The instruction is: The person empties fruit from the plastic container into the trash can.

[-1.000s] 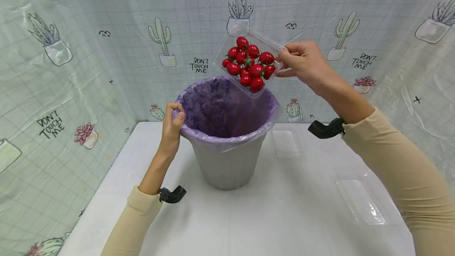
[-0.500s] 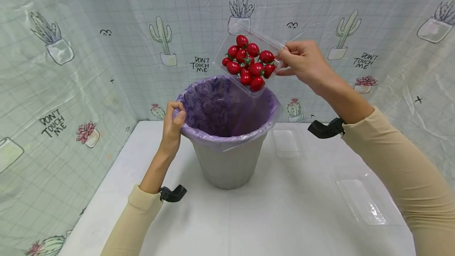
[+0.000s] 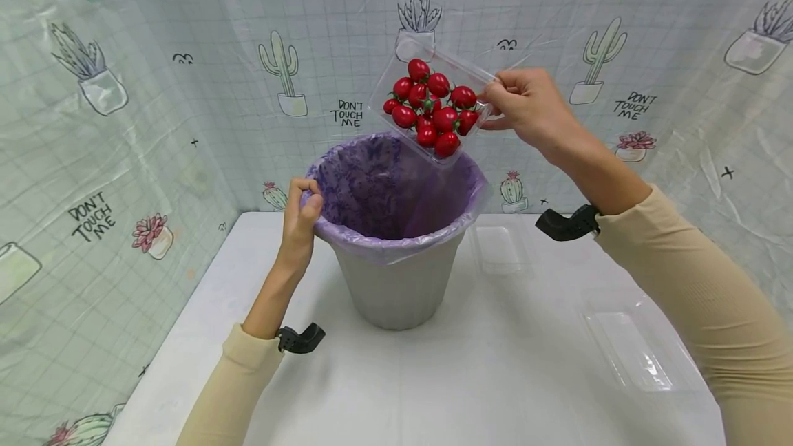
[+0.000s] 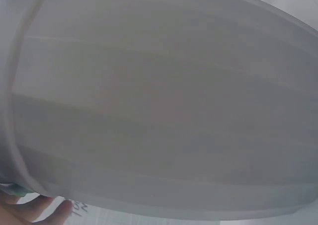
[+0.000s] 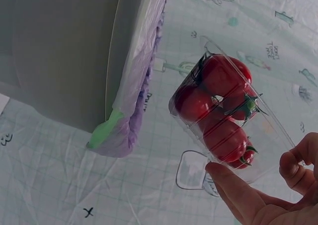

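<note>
My right hand [image 3: 526,105] pinches the near right edge of a clear plastic box [image 3: 387,91] and holds it tilted over the back right of the trash can [image 3: 396,288]. Several cherry tomatoes [image 3: 427,107] with green stems lie inside the box, as the right wrist view also shows. Thumb and fingers [image 5: 231,185] grasp the box at its end. A purple bag [image 3: 396,250] lines the can and folds over its rim. My left hand [image 3: 301,222] grips the rim at the left, fingers curled over the bag. The left wrist view is mostly filled by the can's grey wall [image 4: 159,101].
Two clear plastic trays or lids lie on the white table [image 3: 471,391]: one tray [image 3: 498,250] just right of the can, another tray [image 3: 628,349] nearer the right edge. A printed sheet [image 3: 204,88] with cactus drawings hangs behind and at the sides.
The box of tomatoes has shifted very slightly up and left in my right hand. The left hand and the trash can stay where they were.
</note>
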Motion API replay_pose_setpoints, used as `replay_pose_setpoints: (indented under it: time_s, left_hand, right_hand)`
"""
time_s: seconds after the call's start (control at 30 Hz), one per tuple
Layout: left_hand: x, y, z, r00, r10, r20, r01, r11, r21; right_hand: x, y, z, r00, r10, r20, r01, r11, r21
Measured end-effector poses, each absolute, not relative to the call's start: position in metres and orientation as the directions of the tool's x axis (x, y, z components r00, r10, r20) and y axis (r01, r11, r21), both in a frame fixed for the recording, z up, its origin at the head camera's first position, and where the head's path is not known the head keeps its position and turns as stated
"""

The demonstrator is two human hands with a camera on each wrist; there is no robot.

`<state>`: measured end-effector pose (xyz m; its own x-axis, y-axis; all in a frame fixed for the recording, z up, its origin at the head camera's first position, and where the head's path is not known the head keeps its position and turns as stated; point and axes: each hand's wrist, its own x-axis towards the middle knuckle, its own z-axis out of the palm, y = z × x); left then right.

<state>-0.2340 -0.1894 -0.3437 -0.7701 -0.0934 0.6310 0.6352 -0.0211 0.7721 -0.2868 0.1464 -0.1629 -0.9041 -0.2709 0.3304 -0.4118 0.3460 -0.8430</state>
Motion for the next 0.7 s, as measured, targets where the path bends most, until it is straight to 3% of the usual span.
replay_pose_setpoints:
  time_s: [0.7]
  left_hand:
    - [-0.2378,-0.1911,-0.3461,-0.770,-0.091,0.631,0.636,-0.032,0.771]
  right_hand:
    - [-0.2881,0.1438,-0.1677,-0.895,-0.255,0.367,-0.443,0.409,-0.797]
